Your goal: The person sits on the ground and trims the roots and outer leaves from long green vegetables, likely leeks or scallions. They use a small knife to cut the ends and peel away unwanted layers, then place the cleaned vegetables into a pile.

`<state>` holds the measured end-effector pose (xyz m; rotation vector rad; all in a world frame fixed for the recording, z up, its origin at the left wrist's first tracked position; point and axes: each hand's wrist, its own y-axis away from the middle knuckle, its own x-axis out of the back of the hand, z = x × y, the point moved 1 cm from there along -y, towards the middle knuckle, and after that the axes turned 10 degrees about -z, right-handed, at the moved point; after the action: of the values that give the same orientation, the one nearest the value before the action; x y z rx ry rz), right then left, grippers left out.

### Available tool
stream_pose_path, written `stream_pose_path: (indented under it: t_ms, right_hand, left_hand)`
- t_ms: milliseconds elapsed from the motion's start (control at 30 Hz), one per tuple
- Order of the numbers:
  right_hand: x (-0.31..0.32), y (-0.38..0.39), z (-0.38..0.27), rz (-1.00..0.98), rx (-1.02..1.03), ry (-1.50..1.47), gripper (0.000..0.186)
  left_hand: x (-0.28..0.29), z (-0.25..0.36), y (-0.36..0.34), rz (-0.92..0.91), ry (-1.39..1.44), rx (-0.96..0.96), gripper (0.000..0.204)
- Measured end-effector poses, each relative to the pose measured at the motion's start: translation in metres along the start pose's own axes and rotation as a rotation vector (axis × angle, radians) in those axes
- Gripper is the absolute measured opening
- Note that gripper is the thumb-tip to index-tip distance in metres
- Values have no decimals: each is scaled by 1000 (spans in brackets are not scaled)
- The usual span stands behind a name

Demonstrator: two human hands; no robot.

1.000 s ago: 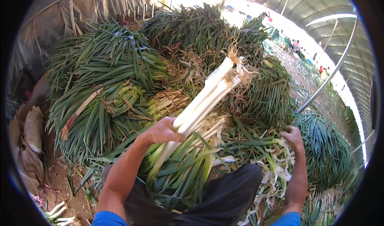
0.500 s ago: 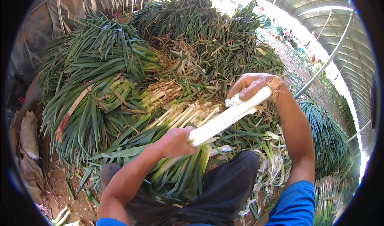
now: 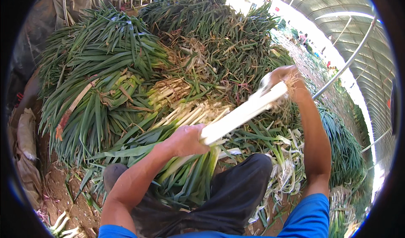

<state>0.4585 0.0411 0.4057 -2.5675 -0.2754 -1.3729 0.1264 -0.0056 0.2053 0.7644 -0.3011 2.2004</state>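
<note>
My left hand [image 3: 187, 139] is closed around the lower white shanks of a bundle of leeks [image 3: 242, 115], held slanting above my knees. Its rooted end [image 3: 291, 86] points up to the right, with pale thread-like roots. My right hand [image 3: 282, 74] is at that end, fingers curled and smeared by motion. A whitish blurred scrap [image 3: 265, 84] shows at its fingers; what it is I cannot make out. Beneath the bundle, more leeks [image 3: 190, 115] lie with white shanks toward the middle and green leaves [image 3: 181, 185] spread between my legs.
Large heaps of leeks stand at the left [image 3: 101, 48] and far side [image 3: 211, 27]. Another green heap [image 3: 341, 145] is at the right, beyond a curved pole [image 3: 350, 59]. Pale stripped leaves [image 3: 291, 162] litter the ground beside my right knee. A rolled sack [image 3: 27, 132] lies far left.
My right hand has moved up slightly and is now blurred, with the whitish scrap lifted along with it. My left hand keeps its hold on the leeks, a little higher in view.
</note>
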Motion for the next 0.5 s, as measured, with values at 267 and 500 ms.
stream_pose_path:
  t_ms: [267, 500]
  right_hand:
    - [162, 119, 174, 272, -788, 838, 35]
    - [-20, 85, -29, 396, 4, 524, 53]
  left_hand:
    - [11, -23, 0, 120, 73, 25, 49]
    - [2, -20, -7, 77, -94, 127, 57]
